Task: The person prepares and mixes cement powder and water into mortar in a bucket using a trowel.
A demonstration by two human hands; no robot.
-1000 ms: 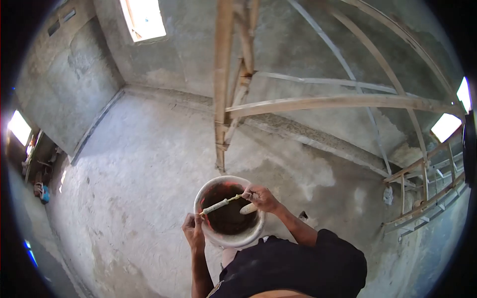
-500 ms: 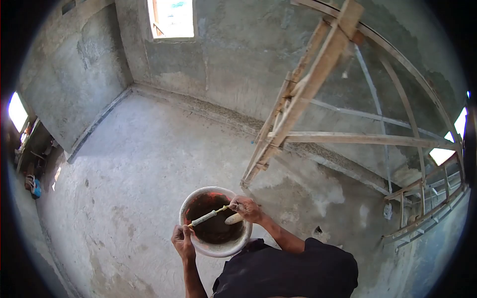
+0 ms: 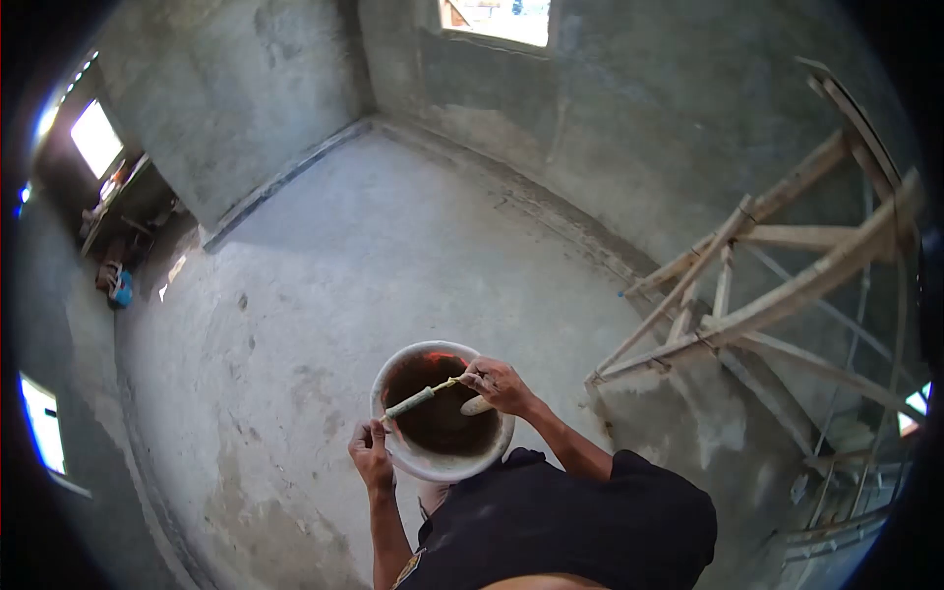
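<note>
A round, pale-rimmed bucket (image 3: pixel 433 468) is in front of my body, low in the middle of the head view. Dark grey-brown material (image 3: pixel 438 425) lies inside it, and reddish patches show on the inner wall. A bucket handle (image 3: pixel 409 402), a pale tube on yellowish cord, stretches across the opening. My left hand (image 3: pixel 372 454) pinches the handle's left end beside the rim. At the other end, my right hand (image 3: pixel 499 384) is closed on the yellowish cord. Below my right fingers a pale rounded tool grip (image 3: pixel 477 404) sticks out of the bucket; its other end is hidden.
A wooden scaffold frame (image 3: pixel 787 295) stands on the right. Concrete floor (image 3: pixel 295 295) stretches ahead to a low ledge along the plastered wall (image 3: pixel 649 128). At the far left are a shelf (image 3: pixel 118 202) and a blue item (image 3: pixel 120 289).
The view has swung right to left across the room, so the scaffold now appears further right and more left-side openings show. Both hands keep their hold on the bucket handle.
</note>
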